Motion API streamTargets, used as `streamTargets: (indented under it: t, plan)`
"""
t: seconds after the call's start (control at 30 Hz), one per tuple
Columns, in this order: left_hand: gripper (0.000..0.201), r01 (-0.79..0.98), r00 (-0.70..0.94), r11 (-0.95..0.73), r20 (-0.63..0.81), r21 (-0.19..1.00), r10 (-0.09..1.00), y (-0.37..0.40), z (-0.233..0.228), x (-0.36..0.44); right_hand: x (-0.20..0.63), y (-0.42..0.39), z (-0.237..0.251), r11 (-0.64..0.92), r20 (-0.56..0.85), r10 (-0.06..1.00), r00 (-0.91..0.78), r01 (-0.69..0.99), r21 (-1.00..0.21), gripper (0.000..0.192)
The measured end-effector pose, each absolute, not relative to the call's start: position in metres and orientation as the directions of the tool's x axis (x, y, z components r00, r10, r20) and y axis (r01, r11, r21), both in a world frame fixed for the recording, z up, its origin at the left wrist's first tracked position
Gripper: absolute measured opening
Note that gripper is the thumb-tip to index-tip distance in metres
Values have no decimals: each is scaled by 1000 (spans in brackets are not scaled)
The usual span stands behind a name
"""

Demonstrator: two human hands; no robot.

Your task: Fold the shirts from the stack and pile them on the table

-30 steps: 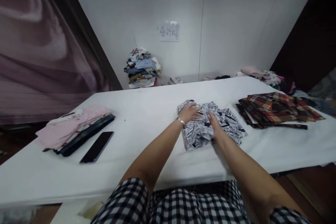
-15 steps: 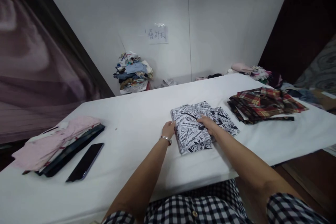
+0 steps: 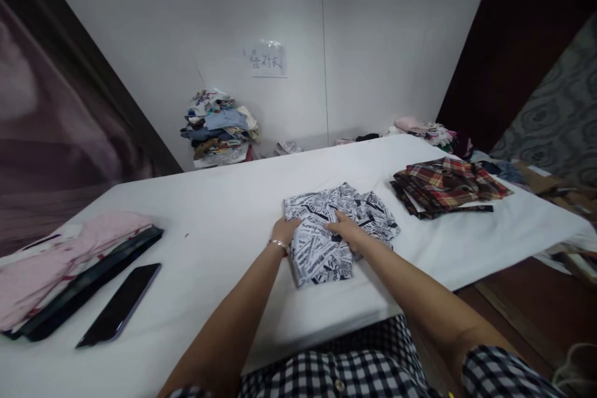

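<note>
- My left hand rests at the left edge of the newsprint-patterned shirt, fingers curled over the hem; whether they pinch the cloth or only press it, I cannot tell.
- My right hand lies flat on top of the same shirt, fingers spread loosely and pressing down, clamped on nothing.
- The shirt sits mid-worktop, at 12 o'clock from me, already doubled into a rough rectangle with a flap sticking out toward 2 o'clock.
- I judge this to be the folding step, partway through: the body is squared but that flap is loose. The next move calls for holding the left edge firm while the loose part is brought over evenly.
- At 2 o'clock, well apart, lies a folded plaid shirt.
- At 9 o'clock a pink garment rests on a dark flat case, with a phone just beside it.
- No bin or box shows; a heap of clothes sits by the wall at 11 o'clock.
</note>
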State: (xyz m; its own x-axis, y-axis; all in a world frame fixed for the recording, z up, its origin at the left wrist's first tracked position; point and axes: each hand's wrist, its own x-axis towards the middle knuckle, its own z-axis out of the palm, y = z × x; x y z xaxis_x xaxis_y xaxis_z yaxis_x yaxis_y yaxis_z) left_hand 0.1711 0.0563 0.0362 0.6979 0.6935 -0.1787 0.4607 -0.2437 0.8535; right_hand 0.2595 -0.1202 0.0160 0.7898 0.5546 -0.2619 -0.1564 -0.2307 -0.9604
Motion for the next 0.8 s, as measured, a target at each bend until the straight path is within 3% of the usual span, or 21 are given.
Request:
streamTargets:
  t: [0.1, 0.27, 0.37, 0.5, 0.7, 0.8]
  plan:
    - [24, 502, 632, -169, -226, 848, 741, 83, 31, 124, 229, -105, 14, -195, -290, 649, 703, -214, -957, 90]
    - [29, 589, 509, -83, -288, 804, 811, 103, 25, 74, 203, -75, 9, -267, -252, 715, 652, -79, -961, 85]
    - [36, 600, 503, -116, -260, 792, 824, 100, 26, 71, 211, -68, 10, -249, -171, 691, 702, 9, -968, 77]
    - [54, 539, 520, 29, -359, 842, 775, 92, 26, 74, 229, -76, 16, -353, -236, 608, 758, -7, -936, 76]
    - [76, 443, 588, 92, -367, 892, 721, 89, 18, 68, 232, -120, 24, -238, -195, 639, 744, -49, -970, 76]
    - [80, 407, 609, 115, -363, 906, 706, 90, 13, 68, 222, -139, 23, -298, -239, 656, 716, -44, -953, 82]
